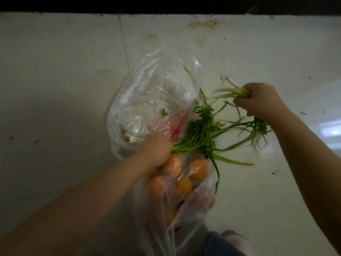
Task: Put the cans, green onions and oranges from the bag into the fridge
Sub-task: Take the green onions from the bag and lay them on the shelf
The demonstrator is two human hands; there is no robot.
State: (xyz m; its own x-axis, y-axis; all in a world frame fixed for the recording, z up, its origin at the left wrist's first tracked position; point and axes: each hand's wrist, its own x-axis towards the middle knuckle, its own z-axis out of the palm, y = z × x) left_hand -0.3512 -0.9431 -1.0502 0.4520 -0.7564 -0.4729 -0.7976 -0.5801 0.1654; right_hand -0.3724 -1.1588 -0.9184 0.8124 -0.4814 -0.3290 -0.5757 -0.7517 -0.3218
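A clear plastic bag [153, 93] with red print lies on the pale floor. My left hand [156, 150] grips the bag at its mouth, beside a few white stalks showing through the plastic. My right hand [258, 102] holds a bunch of green onions [228, 93] by the white root ends, out to the right of the bag; the green leaves trail down below the hand. A bunch of leafy green herbs [201, 130] lies at the bag's mouth. Several oranges [184, 174] sit in a second clear bag [166, 209] below my left hand. No cans show.
The pale tiled floor [64, 89] spreads all around, with a dark band [166, 4] along the top edge. A foot in a sandal [234, 239] and a dark trouser leg [219, 244] show at the bottom, right of the orange bag.
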